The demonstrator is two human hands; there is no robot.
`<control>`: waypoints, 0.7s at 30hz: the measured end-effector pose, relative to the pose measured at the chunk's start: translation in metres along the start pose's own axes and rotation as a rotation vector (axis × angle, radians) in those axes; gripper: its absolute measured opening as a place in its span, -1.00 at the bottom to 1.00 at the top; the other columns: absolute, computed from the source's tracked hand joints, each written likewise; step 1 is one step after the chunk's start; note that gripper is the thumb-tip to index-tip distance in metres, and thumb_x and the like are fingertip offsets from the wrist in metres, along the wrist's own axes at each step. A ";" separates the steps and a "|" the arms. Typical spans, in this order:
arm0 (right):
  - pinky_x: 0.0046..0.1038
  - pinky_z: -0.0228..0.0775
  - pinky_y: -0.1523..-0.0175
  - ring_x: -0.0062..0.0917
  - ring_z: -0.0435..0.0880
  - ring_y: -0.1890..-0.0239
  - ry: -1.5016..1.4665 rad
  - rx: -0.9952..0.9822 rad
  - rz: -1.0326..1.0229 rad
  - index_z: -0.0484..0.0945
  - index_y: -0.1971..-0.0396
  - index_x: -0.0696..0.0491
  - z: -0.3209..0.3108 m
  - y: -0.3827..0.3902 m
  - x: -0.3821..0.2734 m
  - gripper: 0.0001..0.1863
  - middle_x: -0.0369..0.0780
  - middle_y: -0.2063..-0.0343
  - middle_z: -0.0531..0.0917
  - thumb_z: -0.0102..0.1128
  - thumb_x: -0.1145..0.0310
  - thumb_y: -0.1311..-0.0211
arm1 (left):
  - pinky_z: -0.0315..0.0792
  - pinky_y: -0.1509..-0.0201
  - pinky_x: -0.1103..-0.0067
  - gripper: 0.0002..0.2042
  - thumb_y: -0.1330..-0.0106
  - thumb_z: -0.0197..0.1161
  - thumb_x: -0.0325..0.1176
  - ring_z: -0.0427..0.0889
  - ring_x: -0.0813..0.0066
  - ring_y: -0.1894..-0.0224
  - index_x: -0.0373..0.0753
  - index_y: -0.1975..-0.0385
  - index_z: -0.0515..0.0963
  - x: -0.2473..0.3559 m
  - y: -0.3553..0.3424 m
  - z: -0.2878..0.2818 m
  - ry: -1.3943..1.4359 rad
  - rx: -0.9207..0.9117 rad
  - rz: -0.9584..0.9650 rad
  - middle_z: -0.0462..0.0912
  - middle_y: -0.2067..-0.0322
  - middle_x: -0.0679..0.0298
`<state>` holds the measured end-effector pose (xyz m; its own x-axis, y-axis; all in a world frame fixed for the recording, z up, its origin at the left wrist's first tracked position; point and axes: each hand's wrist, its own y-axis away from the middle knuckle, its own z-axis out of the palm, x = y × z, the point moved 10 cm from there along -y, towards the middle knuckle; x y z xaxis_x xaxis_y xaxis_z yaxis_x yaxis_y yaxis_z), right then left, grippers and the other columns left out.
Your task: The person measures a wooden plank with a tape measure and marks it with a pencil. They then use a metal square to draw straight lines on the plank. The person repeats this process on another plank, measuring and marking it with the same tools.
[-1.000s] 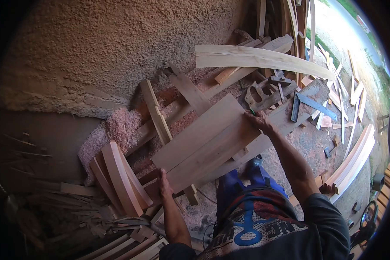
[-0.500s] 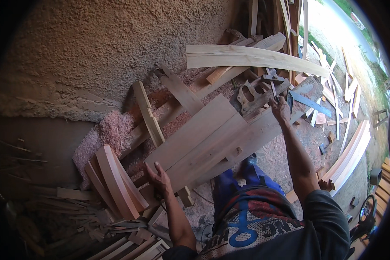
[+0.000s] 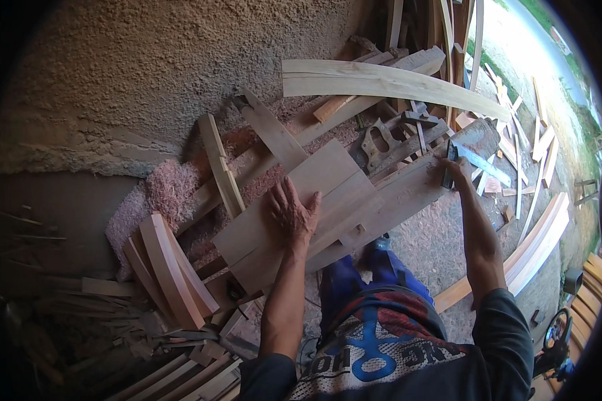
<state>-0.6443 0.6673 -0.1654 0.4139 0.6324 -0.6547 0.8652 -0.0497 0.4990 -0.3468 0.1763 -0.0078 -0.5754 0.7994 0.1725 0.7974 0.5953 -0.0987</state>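
Observation:
My left hand (image 3: 294,212) lies open and flat, fingers spread, on a pale wide board (image 3: 274,230) made of two pieces side by side. That board rests on a longer plank (image 3: 408,194) slanting up to the right. At the plank's far right end my right hand (image 3: 457,172) is closed around the dark stock of a try square (image 3: 478,162) with a blue blade. A handsaw (image 3: 376,144) with an open wooden handle lies behind the boards. Next to it is a dark tool with a thin upright bar (image 3: 419,127), perhaps a marking gauge; its kind is unclear.
A curved pale timber (image 3: 381,81) lies across the back. Curved pieces (image 3: 170,271) lean at left beside pink shavings (image 3: 170,187). Wood offcuts (image 3: 538,147) litter the right floor, with more curved timbers (image 3: 538,247) nearer. A rough wall (image 3: 180,80) rises behind.
My left hand has moved from the board's near left edge onto its top. My right hand has left the thin-barred tool and moved right, taking hold of the try square.

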 end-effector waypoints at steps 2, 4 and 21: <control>-0.45 0.34 -0.08 -0.49 0.55 0.06 -0.381 -0.077 -0.192 0.54 -0.04 0.08 -0.046 -0.006 0.053 -0.40 -0.22 0.11 0.58 0.22 -0.17 -0.32 | -0.02 -0.49 -0.10 -0.06 -0.28 0.14 0.38 0.02 -0.15 -0.53 -0.18 -0.49 0.14 0.027 -0.009 0.013 0.067 -0.038 0.041 0.13 -0.46 0.00; -0.52 0.27 0.07 -0.62 0.47 0.21 -0.669 0.084 -0.322 0.60 0.15 0.05 -0.036 0.056 -0.012 -0.51 -0.36 0.29 0.52 0.17 -0.13 -0.36 | -0.01 -0.49 -0.09 -0.06 -0.27 0.15 0.38 0.00 -0.12 -0.54 -0.18 -0.50 0.13 -0.006 0.000 0.006 -0.010 -0.003 -0.036 0.11 -0.46 0.03; -0.46 0.55 0.02 -0.56 0.66 0.11 -0.976 0.504 -0.444 0.45 -0.19 0.02 -0.072 0.313 -0.025 -0.64 -0.27 0.08 0.64 0.21 0.36 -0.48 | 0.00 -0.50 -0.09 -0.21 -0.41 0.07 0.23 0.02 -0.02 -0.54 -0.18 -0.48 0.17 -0.002 -0.001 0.008 -0.033 0.037 0.007 0.12 -0.48 0.08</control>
<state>-0.4045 0.6912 0.0479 -0.0989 -0.1752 -0.9795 0.9113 -0.4114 -0.0184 -0.3478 0.1746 -0.0161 -0.5762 0.8053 0.1398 0.7944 0.5920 -0.1360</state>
